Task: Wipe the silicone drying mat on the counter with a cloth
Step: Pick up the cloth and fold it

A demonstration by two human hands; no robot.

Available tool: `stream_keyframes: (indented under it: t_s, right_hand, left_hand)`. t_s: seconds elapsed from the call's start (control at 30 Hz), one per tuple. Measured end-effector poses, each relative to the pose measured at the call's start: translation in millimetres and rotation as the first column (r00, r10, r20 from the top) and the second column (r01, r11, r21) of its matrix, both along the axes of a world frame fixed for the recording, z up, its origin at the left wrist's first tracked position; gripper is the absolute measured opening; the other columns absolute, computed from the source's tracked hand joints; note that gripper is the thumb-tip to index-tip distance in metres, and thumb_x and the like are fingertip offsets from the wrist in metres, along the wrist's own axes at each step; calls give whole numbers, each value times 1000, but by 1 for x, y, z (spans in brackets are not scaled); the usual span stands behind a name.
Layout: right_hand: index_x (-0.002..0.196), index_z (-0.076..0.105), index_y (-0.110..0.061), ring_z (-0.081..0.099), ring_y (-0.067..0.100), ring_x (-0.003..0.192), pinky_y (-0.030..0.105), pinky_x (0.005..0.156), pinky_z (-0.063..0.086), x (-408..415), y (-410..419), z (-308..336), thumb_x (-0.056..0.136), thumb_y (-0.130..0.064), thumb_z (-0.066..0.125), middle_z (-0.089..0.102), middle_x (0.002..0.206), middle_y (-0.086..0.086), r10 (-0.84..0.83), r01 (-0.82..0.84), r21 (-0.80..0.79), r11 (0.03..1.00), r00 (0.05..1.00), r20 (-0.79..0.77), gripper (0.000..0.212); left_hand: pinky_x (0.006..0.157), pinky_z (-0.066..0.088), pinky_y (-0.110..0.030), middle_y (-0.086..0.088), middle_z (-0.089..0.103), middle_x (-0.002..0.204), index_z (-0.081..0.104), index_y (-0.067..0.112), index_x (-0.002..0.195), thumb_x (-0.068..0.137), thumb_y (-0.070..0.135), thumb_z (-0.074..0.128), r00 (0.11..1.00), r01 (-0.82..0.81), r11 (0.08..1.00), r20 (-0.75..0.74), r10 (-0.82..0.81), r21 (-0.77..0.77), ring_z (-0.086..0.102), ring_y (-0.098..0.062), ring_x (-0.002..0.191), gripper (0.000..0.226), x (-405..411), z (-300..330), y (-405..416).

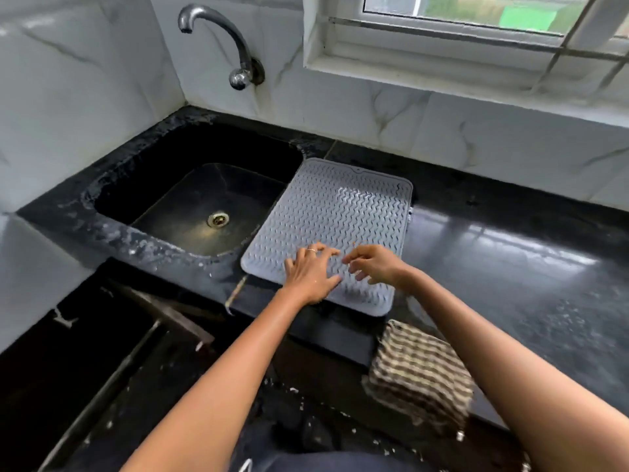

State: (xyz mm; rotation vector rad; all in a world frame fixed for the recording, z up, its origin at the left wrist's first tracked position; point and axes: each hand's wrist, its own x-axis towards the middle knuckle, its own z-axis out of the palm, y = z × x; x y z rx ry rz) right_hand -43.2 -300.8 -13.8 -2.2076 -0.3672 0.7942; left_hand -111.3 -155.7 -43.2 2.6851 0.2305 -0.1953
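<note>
In the head view, a grey drying mat with a raised wavy pattern lies flat on the black counter, in the middle of the frame. Its left edge is just beside the black sink, which fills the middle left, and its near right corner reaches the front edge of the counter. Both hands are over the near part of the mat. The left hand lies palm down on the mat with the fingers spread, a ring on one finger, and it holds nothing. The right hand is just beside it, with the fingers loosely curled and slightly blurred; it is empty, and I cannot tell if it touches the mat. A checked cloth, brown and white, hangs over the front edge of the counter in the lower right of the frame, under the right forearm and apart from both hands. A metal tap comes out of the white marble wall in the upper left. A window is in the upper right.
</note>
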Motion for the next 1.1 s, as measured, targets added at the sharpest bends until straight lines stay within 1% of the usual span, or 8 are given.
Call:
stream_keyframes:
  t_s: [0.23, 0.4, 0.47, 0.6, 0.73, 0.87, 1.0, 1.1]
  right_hand:
    - [93, 68, -8, 55, 13, 64, 23, 58, 41, -23, -99, 4, 87, -19, 57, 63, 78, 3, 200, -208, -229, 951, 978, -58, 16]
    - [85, 66, -15, 58, 17, 70, 24, 53, 46, -37, -132, -4, 83, -22, 64, 65, 86, 9, 206, -193, -282, 940, 979, 15, 8]
    - [95, 65, -13, 56, 18, 77, 26, 53, 47, -44, -138, -7, 77, -30, 73, 61, 92, 6, 236, -211, -306, 929, 971, 48, 26]
    - [111, 48, -9, 46, 20, 95, 31, 77, 40, -60, -142, -17, 67, -33, 82, 47, 99, 1, 320, -275, -394, 877, 946, 51, 60]
    - [96, 63, -5, 58, 26, 86, 32, 71, 45, -66, -142, -16, 74, -31, 76, 63, 95, 10, 407, -362, -424, 830, 913, 17, 38]
    - [99, 64, -10, 63, 25, 99, 35, 86, 51, -63, -150, -5, 77, -25, 74, 67, 105, 9, 389, -409, -239, 881, 912, -127, 29]
    - [113, 59, -3, 60, 27, 111, 42, 100, 44, -61, -156, 13, 80, -14, 71, 65, 115, 13, 314, -291, 117, 950, 883, -349, 37]
    - [107, 59, -4, 63, 25, 96, 36, 86, 52, -59, -157, 23, 76, -12, 70, 66, 103, 11, 282, -64, 425, 903, 835, -472, 33]
  left_hand:
    - [102, 29, -42, 3, 55, 132, 53, 33, 128, 93, 41, 53, 1000, -10, 1000, 23, 11, -29, 46, -22, 127, 36, -48, -2, -110]
    - [99, 45, -44, -3, 56, 131, 49, 25, 132, 89, 46, 58, 976, -209, 974, -84, 202, -92, 52, -27, 122, 48, -71, 1, -135]
    - [98, 46, -44, -5, 56, 132, 44, 21, 133, 85, 47, 63, 955, -273, 953, -153, 253, -129, 53, -28, 122, 58, -72, 4, -144]
    - [96, 45, -42, -8, 55, 133, 45, 15, 130, 80, 45, 70, 913, -347, 932, -266, 309, -106, 52, -30, 124, 63, -73, 4, -154]
    - [87, 45, -35, -5, 66, 118, 63, 19, 107, 78, 46, 69, 956, -271, 952, -154, 249, -143, 59, -28, 112, 41, -82, 0, -152]
    - [90, 50, -34, 0, 71, 107, 67, 19, 106, 80, 36, 69, 970, -233, 832, -177, 165, -503, 64, -18, 103, 31, -90, 5, -141]
    - [68, 46, -18, 10, 69, 93, 67, 23, 97, 81, 37, 68, 946, -319, 634, -200, 255, -704, 64, -8, 90, 21, -94, 25, -131]
    - [70, 49, -21, 3, 70, 105, 63, 21, 114, 84, 43, 65, 928, -326, 497, -172, 331, -804, 65, -15, 98, 37, -92, 45, -121]
